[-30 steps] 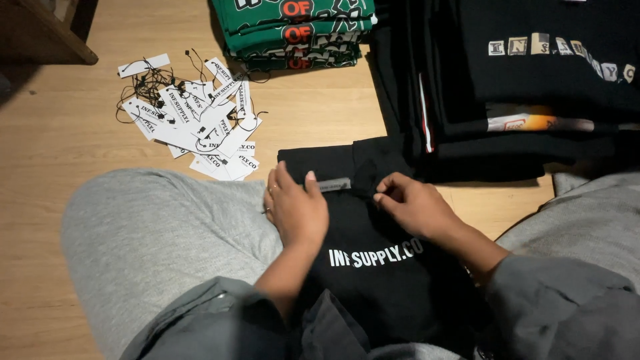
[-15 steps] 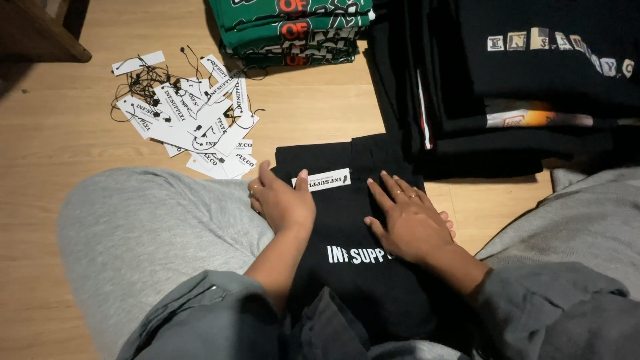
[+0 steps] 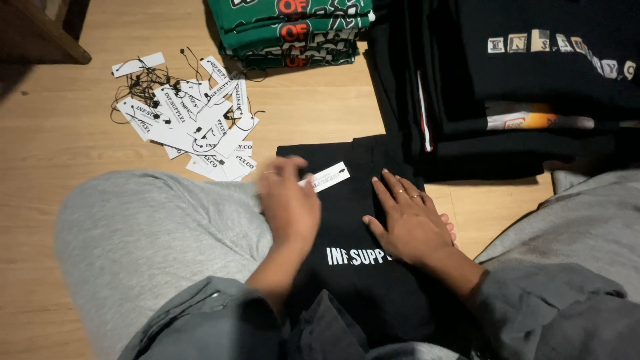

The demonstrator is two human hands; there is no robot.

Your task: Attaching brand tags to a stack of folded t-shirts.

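Note:
A folded black shirt (image 3: 360, 267) with white lettering lies across my lap and onto the floor. A white paper tag (image 3: 327, 177) rests on its upper part. My left hand (image 3: 288, 203) is blurred, with its fingers curled at the tag's left end; whether it grips the tag or its string is unclear. My right hand (image 3: 408, 220) lies flat on the shirt, fingers spread and pointing toward the tag, with rings on two fingers.
A heap of white tags with black strings (image 3: 193, 120) lies on the wooden floor (image 3: 320, 107) at upper left. A stack of folded green shirts (image 3: 293, 30) sits at the top. Piles of black shirts (image 3: 527, 87) fill the upper right. A dark wooden furniture leg (image 3: 47, 33) stands far left.
Both hands were pinching at the shirt's top by the tag; the right hand then spread flat on the shirt. The left hand has slid down and is now in motion.

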